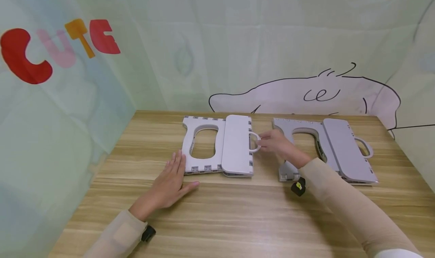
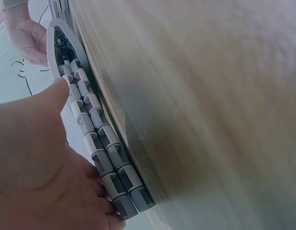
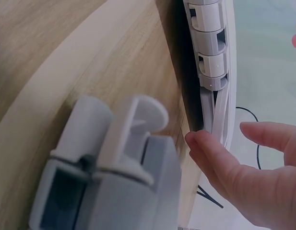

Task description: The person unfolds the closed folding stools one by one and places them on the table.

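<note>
Fingers straight and close together, thumb spread, on the left hand (image 1: 166, 184), touching the left edge of a white, flat-folded plastic stool with an oval cutout (image 1: 234, 144); fingers nearly straight, thumb apart from them, on the right hand (image 1: 276, 144), at the white plastic loop handle (image 3: 221, 115) on the opposite edge, not plainly clamped on it. Lying flat on the wood-grained surface (image 1: 217, 216), to the left of a similar light-grey, flat-folded plastic stool (image 1: 346, 148). Probably light for its breadth and stiff throughout, except at the rows of barrel-like plastic hinge knuckles (image 2: 96, 117), likely to swing if lifted carelessly. Looks smooth, so perhaps slightly slippery on the broad faces; not fragile by appearance, though liable to nip skin at the folds. Best taken by the loop handle or by two opposite edges, clear of the knuckles. Hidden: the underside, and part of the grey stool behind the beige right sleeve (image 1: 350, 197). Cannot tell firm contact from mere closeness at the handle. Shown nearly edge-on in both wrist views, and cut off at the top in the right one, beside badly blurred pale hinge blocks (image 3: 121, 148).
</note>
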`<control>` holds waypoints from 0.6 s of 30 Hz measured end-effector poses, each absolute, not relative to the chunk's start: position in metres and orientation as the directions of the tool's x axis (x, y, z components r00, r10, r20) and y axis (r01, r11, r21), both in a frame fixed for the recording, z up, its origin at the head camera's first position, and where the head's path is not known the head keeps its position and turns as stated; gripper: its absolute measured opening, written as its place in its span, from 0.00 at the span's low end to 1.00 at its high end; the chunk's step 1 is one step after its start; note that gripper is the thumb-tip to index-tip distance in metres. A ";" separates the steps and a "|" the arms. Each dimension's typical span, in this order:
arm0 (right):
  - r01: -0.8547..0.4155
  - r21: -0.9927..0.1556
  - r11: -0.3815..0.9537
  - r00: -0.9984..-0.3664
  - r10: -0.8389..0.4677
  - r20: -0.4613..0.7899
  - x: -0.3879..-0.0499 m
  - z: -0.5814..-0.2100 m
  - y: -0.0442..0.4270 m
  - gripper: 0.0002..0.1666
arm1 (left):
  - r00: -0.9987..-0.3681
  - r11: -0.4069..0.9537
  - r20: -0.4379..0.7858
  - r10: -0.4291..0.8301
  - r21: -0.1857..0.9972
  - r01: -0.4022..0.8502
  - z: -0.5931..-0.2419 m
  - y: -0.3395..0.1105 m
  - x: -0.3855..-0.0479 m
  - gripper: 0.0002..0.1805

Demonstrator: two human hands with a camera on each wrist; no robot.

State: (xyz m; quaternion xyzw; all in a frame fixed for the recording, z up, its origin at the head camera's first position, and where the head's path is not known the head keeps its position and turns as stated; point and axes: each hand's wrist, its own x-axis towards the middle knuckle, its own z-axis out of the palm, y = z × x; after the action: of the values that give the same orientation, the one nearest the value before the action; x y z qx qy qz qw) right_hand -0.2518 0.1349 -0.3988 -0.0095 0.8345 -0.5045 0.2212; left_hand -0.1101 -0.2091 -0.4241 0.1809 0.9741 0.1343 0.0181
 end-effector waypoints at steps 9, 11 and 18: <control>0.274 -0.882 0.384 -0.895 -0.235 -0.380 -0.254 -0.400 0.136 0.28 | -0.933 0.896 0.002 0.360 0.279 0.346 -0.423 -0.208 -0.110 0.53; 0.290 -0.876 0.386 -0.891 -0.224 -0.394 -0.255 -0.399 0.136 0.28 | -0.933 0.895 -0.001 0.361 0.282 0.346 -0.423 -0.208 -0.110 0.53; 0.314 -0.870 0.381 -0.886 -0.212 -0.413 -0.257 -0.397 0.136 0.27 | -0.932 0.896 -0.009 0.363 0.279 0.346 -0.423 -0.208 -0.110 0.53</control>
State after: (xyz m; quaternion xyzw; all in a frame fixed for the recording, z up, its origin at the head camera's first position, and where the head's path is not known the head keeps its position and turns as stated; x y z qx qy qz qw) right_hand -0.2565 0.1358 -0.3968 0.0321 0.7965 -0.5554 0.2368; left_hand -0.1103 -0.2083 -0.4232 0.1823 0.9731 0.1377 0.0306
